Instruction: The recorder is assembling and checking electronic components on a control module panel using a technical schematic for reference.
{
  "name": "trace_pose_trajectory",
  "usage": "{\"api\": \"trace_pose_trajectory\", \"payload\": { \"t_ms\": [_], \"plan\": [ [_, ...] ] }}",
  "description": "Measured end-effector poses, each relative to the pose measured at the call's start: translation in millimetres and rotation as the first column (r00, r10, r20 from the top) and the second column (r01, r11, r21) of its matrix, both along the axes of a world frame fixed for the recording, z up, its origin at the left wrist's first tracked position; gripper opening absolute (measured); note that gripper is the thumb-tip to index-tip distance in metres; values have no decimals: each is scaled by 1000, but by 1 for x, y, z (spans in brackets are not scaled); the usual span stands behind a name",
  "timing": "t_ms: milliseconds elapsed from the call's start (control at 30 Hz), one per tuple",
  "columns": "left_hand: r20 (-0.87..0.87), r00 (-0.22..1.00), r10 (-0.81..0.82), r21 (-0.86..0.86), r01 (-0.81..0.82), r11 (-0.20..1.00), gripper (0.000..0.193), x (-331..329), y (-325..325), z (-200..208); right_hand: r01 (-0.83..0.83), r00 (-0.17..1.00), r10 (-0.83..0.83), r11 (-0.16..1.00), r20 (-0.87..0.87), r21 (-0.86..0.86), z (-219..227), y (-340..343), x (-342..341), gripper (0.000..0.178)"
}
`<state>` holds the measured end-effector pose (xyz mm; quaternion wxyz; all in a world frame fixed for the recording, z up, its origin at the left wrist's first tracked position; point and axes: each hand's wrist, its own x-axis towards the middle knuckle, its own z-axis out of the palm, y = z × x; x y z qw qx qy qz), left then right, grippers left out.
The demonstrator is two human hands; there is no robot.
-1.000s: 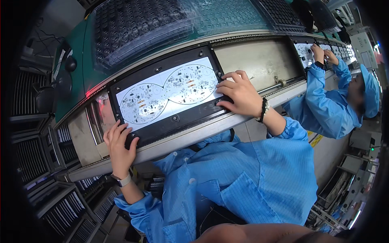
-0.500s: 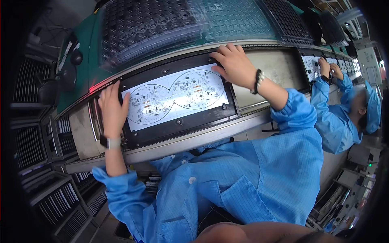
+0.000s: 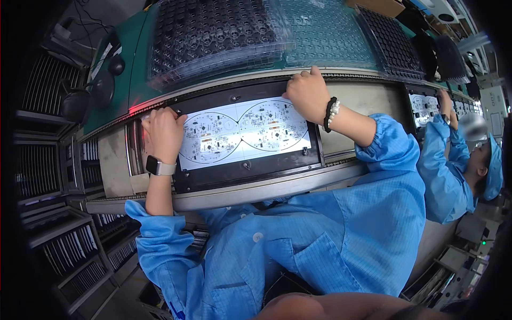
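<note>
From here I see both my hands curled at the far corners of a black frame (image 3: pixel 213 176), left hand (image 3: pixel 164 133) and right hand (image 3: pixel 309 97); whether either truly grips, I cannot tell. The white circuit board (image 3: pixel 245 133) lies inside that frame, between the hands and toward my body, neither hand clearly nearer. Its long axis runs left to right, right end angled slightly away, roughly along the metal rail (image 3: pixel 256 188).

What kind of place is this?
Probably an electronics factory: a white circuit-board panel sits in a black frame on a conveyor-like line, and a co-worker dressed in blue is farther along it.
</note>
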<state>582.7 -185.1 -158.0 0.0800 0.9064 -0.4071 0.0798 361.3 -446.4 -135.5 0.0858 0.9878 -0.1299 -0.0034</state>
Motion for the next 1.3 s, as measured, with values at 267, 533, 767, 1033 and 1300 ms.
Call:
{"api": "trace_pose_trajectory", "payload": {
  "t_ms": [267,533,767,1033,1300],
  "plan": [
    [-340,638,-691,-161,684,712,41,-117,-9,25,-431,887,408,899,217,70,-31,15,66,26],
    [-162,799,-579,-290,522,802,10,-150,-21,-13,-393,907,386,920,168,6,-32,42,73,10],
    [-172,815,-553,-375,464,802,7,-110,-24,35,-444,892,407,870,195,214,80,50,75,43],
    [405,895,-186,-430,366,826,20,79,-85,74,-521,792,414,842,449,142,80,-9,246,22],
    [392,908,-147,-218,247,944,22,96,-99,70,-496,775,435,868,458,15,83,-10,261,27]
  ]
}}
